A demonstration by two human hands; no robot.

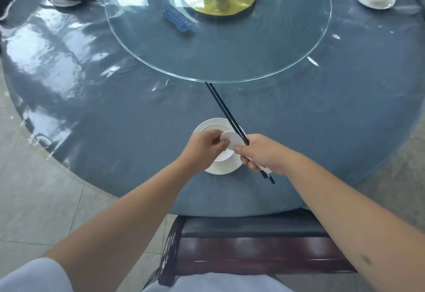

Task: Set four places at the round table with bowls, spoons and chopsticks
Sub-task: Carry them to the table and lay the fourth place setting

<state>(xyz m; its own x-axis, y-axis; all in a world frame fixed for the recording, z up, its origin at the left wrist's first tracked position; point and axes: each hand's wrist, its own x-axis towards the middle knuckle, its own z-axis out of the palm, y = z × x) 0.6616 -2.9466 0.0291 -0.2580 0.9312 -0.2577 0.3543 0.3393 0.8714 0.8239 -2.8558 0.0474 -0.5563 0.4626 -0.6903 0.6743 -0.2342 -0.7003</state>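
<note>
We count three place settings on the round desk (115,112): one right by the near edge, two far off left and right of the glass turntable (230,57). Near one has a saucer (220,168) and bowl (224,154). Our right hand (262,153) has its fingers curled round one pair of black chopsticks (224,111), tips reaching the turntable's rim. Left hand (205,145) pinches a white spoon (232,141) over the bowl. One blue remote (177,19) on the turntable, writing too small to read.
</note>
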